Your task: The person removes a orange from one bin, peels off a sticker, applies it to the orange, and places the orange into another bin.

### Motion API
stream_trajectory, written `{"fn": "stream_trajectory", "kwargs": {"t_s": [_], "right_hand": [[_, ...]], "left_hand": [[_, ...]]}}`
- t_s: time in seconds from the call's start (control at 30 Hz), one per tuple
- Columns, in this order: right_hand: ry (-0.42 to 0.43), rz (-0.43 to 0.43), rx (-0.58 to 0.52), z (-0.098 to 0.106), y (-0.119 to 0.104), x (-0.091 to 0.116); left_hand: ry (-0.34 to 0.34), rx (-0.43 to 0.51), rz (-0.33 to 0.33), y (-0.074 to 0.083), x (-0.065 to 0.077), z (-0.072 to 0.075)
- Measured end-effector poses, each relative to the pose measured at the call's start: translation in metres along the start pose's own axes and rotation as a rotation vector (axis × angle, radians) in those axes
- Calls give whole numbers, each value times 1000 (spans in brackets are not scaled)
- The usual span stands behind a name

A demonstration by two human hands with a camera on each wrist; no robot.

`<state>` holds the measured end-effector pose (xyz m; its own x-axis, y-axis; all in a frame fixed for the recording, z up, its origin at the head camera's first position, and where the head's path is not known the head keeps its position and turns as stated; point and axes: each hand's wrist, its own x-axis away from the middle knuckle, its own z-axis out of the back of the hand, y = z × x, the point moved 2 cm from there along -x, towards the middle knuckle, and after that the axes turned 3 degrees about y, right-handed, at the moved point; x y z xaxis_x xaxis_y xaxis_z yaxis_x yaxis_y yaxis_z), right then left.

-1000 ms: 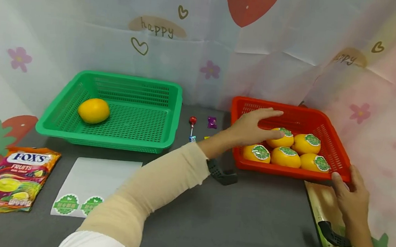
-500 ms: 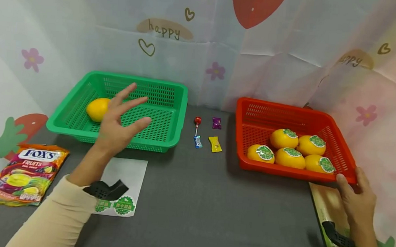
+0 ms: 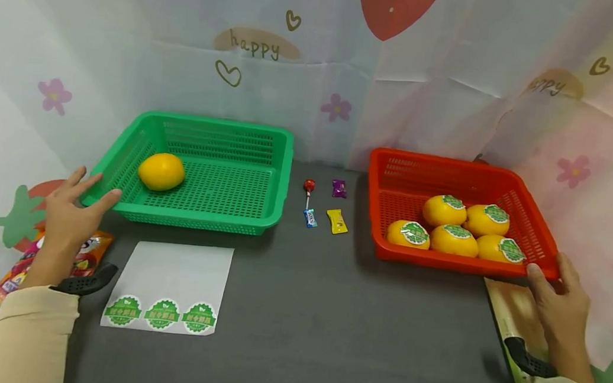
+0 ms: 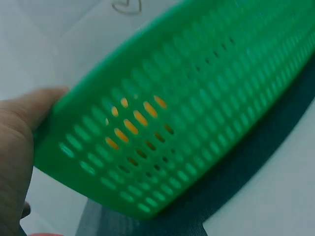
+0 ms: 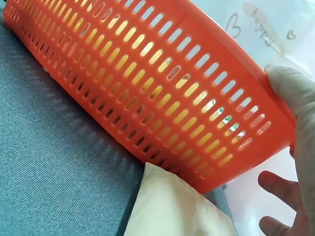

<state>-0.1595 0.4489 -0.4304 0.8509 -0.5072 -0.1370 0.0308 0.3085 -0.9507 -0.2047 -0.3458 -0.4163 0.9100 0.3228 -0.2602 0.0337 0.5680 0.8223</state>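
My left hand (image 3: 72, 214) holds the near left corner of a green plastic basket (image 3: 203, 217); the left wrist view shows the thumb (image 4: 47, 98) over its rim. Inside lies one yellow lemon-like fruit (image 3: 161, 172) with no sticker showing. At the right, my right hand (image 3: 562, 310) grips the near right corner of a red plastic basket (image 3: 440, 260), thumb (image 5: 290, 86) on the rim and some fingers below it. Several yellow fruits (image 3: 454, 240) with green-and-white stickers lie in the red basket.
A white sticker sheet (image 3: 178, 271) with three green stickers lies before the green basket. A candy bag (image 3: 94, 254) is partly behind the left hand. A lollipop (image 3: 309, 187) and small wrapped candies (image 3: 337, 221) lie between the baskets. A beige packet (image 3: 517, 313) lies under the right hand.
My left hand has moved left from over the red basket, across the green one, to the green basket's near left corner. The right hand stays at the red basket's corner.
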Motion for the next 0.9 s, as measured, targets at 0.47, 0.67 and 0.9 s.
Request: {"fn": "stream_trajectory", "kwargs": {"t_s": [0.47, 0.67, 0.9], "right_hand": [[9, 299, 146, -82, -119, 19], [-313, 430, -18, -180, -176, 48], [-606, 453, -174, -308, -209, 89]], "left_hand": [[19, -139, -73, -16, 5, 1], [7, -125, -98, -16, 0, -9], [-34, -161, -84, -11, -4, -5]]}}
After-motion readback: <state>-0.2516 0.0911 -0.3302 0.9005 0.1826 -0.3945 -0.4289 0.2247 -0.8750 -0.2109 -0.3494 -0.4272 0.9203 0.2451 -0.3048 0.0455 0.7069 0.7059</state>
